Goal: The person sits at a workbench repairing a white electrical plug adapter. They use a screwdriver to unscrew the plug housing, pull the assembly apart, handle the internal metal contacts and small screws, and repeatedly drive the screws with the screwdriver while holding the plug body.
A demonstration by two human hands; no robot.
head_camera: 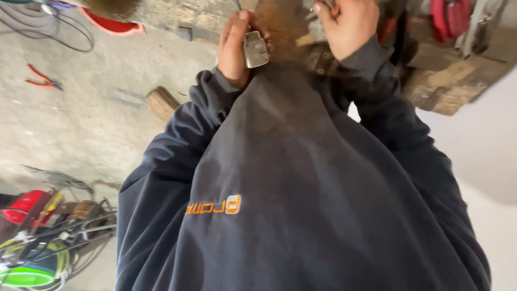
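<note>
Most of the frame is filled by a dark sweatshirt (301,188). A worn wooden surface (452,81) is seen at upper right. At top centre, a small grey metal block (256,49) is clamped in the left hand (234,51); the right hand (347,27) is closed on something hidden. Completed work cannot be told.
</note>
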